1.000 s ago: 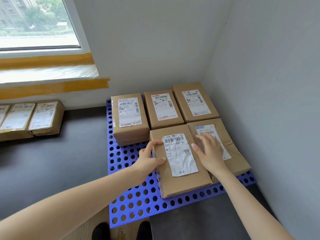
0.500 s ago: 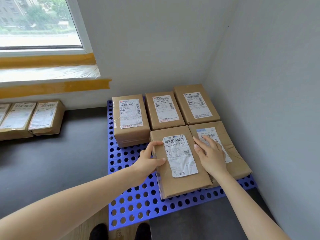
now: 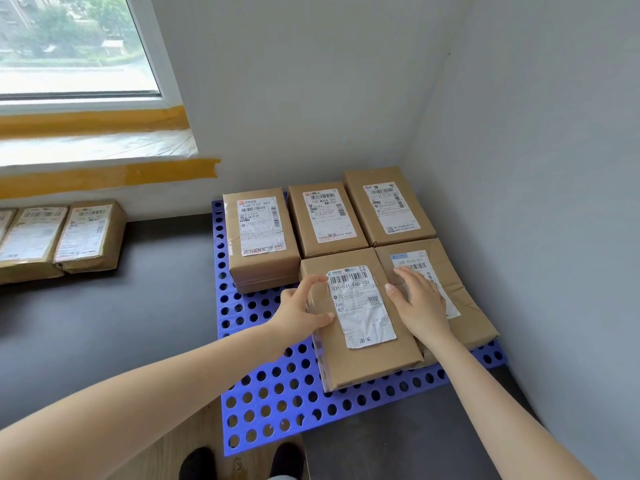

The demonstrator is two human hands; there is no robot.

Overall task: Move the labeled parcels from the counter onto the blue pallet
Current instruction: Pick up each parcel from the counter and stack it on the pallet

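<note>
Several brown labeled parcels lie on the blue perforated pallet [image 3: 270, 393] in the room's corner. The front middle parcel [image 3: 363, 351] lies flat on the pallet, pushed against its right neighbour [image 3: 464, 306]. My left hand [image 3: 301, 310] grips that parcel's left edge, thumb and forefinger curled over the top. My right hand [image 3: 419, 303] rests flat with straight fingers across the seam between the two front parcels. Three parcels fill the back row: left [image 3: 259, 237], middle [image 3: 325, 220], right [image 3: 388, 206]. More parcels [image 3: 86, 237] wait on the dark counter at the left.
The dark counter [image 3: 121, 323] runs left from the pallet under a window sill with yellow tape [image 3: 104, 178]. White walls close the corner behind and to the right. My shoes [image 3: 197, 465] show on the wooden floor below. The pallet's front left part is bare.
Both hands stay on the front middle parcel. My right hand has slid slightly back toward me over the seam. The parcel itself has barely shifted.
</note>
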